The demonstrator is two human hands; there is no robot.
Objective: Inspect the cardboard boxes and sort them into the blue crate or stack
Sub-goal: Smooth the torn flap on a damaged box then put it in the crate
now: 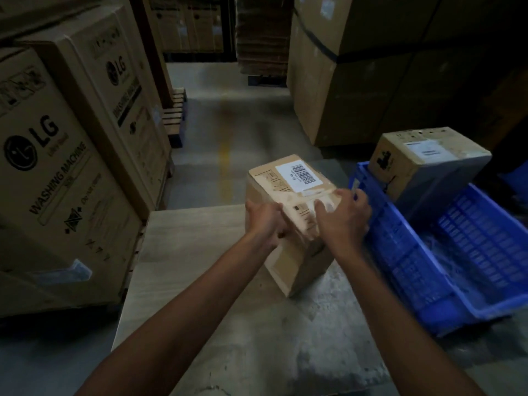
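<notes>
1. Presently my left hand (pixel 264 221) grips the near left edge of a small cardboard box (pixel 288 261), fingers curled round the corner and thumb on the top face.
2. My right hand (pixel 343 218) holds the same box from the right, thumb lying across the taped seam and fingers bent over the far edge; motion blur hides the fingertips.
3. That box sits tilted between my hands over a pale worktop (pixel 185 252). Its lower corner reaches down to the surface, though I cannot tell whether it rests there.
4. On its upturned face is a white barcode label (pixel 304 173), beside some printed handling symbols.
5. Just to the right stands the blue crate (pixel 400 252), its slatted wall close to my right wrist.
6. A second cardboard box (pixel 423 164) leans in the crate's far end, a white label on top.
7. On my left are large LG washing machine cartons (pixel 57 172); more tall cartons (pixel 343 90) rise behind the crate, across a concrete aisle with a faint yellow line (pixel 224 155).
</notes>
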